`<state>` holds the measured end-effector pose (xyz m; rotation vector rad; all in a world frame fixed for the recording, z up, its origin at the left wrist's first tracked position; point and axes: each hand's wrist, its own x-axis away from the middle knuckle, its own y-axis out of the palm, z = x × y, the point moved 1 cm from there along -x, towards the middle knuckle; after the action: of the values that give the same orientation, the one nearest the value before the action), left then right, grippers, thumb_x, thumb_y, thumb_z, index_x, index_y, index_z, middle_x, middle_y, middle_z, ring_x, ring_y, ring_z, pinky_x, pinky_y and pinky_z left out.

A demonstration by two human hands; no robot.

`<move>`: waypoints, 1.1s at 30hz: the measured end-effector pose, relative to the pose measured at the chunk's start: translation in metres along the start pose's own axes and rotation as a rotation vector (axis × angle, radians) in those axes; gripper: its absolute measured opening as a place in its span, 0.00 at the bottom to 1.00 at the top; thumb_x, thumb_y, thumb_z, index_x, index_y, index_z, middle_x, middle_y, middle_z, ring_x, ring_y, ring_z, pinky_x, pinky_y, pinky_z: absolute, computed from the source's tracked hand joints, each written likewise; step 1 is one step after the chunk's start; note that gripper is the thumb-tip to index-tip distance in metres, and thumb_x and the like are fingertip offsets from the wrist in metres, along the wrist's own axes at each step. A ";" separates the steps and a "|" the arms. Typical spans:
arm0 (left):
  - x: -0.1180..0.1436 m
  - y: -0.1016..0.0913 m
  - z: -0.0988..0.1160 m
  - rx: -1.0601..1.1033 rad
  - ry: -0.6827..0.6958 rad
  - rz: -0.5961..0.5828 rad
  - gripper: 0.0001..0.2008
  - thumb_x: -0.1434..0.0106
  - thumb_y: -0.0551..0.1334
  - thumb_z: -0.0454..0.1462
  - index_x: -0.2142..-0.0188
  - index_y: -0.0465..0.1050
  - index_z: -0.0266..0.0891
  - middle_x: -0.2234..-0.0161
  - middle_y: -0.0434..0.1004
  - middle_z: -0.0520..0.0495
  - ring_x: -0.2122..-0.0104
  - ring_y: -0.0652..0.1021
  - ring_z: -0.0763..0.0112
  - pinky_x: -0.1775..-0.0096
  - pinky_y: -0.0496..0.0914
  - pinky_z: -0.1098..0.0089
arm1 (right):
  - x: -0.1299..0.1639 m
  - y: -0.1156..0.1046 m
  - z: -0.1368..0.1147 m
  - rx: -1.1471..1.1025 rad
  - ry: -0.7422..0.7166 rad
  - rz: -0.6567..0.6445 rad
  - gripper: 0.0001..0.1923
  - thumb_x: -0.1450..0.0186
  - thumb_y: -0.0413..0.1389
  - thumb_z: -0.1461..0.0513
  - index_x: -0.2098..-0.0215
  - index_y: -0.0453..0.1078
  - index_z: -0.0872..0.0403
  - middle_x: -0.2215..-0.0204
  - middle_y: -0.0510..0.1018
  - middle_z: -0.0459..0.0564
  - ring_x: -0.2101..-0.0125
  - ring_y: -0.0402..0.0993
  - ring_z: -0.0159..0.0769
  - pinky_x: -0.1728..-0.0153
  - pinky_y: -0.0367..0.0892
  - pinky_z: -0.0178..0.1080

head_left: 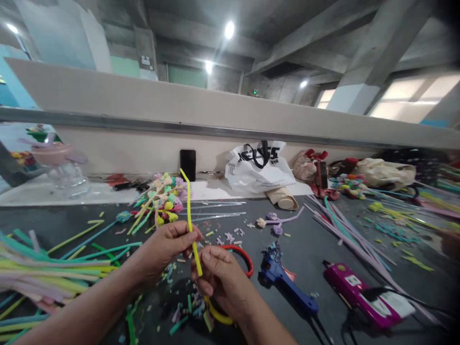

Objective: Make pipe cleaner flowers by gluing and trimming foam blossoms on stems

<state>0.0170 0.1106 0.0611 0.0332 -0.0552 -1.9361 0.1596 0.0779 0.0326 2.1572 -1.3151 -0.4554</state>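
Yellow pipe cleaner (189, 215) (upright) between left hand (163, 247) and right hand (219, 278)

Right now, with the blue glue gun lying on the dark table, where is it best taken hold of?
Probably by the handle of the blue glue gun: it is the long bare part, slanting toward the lower right. Come from above, near the right hand; the nozzle end points up-left.

Crowded bench, one open lane down the middle

Bare dark table (309, 244) lies open between the blue glue gun (283, 280) and the white bag (257, 167). Left is blocked by a heap of pipe cleaners (43, 273); right by the pink glue gun (362, 294), its cord, and long lilac stems (345, 230).
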 end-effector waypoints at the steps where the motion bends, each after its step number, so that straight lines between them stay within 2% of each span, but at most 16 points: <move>1: -0.001 -0.001 -0.001 0.005 -0.003 -0.001 0.11 0.45 0.62 0.43 0.69 0.71 0.35 0.80 0.68 0.55 0.80 0.67 0.78 0.75 0.61 0.77 | 0.000 0.001 0.001 -0.003 0.021 -0.006 0.13 0.44 0.59 0.57 0.74 0.68 0.60 0.80 0.74 0.49 0.87 0.59 0.20 0.86 0.47 0.27; 6: -0.004 -0.002 0.000 0.003 -0.010 0.038 0.10 0.46 0.63 0.40 0.69 0.71 0.35 0.80 0.67 0.55 0.80 0.67 0.80 0.75 0.61 0.78 | -0.002 0.001 0.007 -0.007 0.099 0.023 0.11 0.47 0.62 0.59 0.73 0.68 0.60 0.81 0.72 0.46 0.89 0.56 0.18 0.86 0.44 0.27; 16: -0.005 0.001 -0.002 0.128 0.003 -0.011 0.11 0.48 0.64 0.40 0.69 0.72 0.34 0.79 0.68 0.54 0.81 0.67 0.81 0.75 0.62 0.77 | -0.004 -0.004 0.003 -0.016 0.149 0.005 0.11 0.46 0.62 0.60 0.72 0.67 0.58 0.81 0.67 0.41 0.88 0.51 0.16 0.85 0.42 0.27; 22: -0.007 -0.004 -0.006 0.076 0.020 0.051 0.10 0.47 0.63 0.40 0.69 0.72 0.35 0.80 0.68 0.55 0.80 0.67 0.80 0.75 0.62 0.76 | -0.003 -0.005 0.002 -0.007 0.084 0.035 0.13 0.42 0.58 0.56 0.70 0.69 0.59 0.81 0.66 0.42 0.87 0.54 0.19 0.84 0.44 0.28; 29: -0.006 -0.003 -0.011 0.043 0.050 0.015 0.09 0.46 0.63 0.40 0.69 0.71 0.35 0.80 0.67 0.55 0.80 0.67 0.79 0.75 0.62 0.76 | 0.000 -0.001 0.003 0.071 0.093 0.069 0.15 0.47 0.62 0.55 0.74 0.70 0.60 0.83 0.66 0.42 0.88 0.52 0.19 0.85 0.42 0.29; 33: -0.006 -0.002 -0.014 0.033 0.057 0.009 0.09 0.45 0.62 0.39 0.68 0.70 0.34 0.80 0.68 0.54 0.80 0.68 0.79 0.75 0.62 0.76 | 0.001 0.000 0.002 0.063 0.091 0.067 0.13 0.49 0.64 0.57 0.75 0.70 0.60 0.82 0.67 0.42 0.88 0.54 0.18 0.85 0.43 0.28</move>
<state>0.0177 0.1164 0.0469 0.1094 -0.0490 -1.9244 0.1585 0.0763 0.0309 2.1510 -1.3630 -0.2894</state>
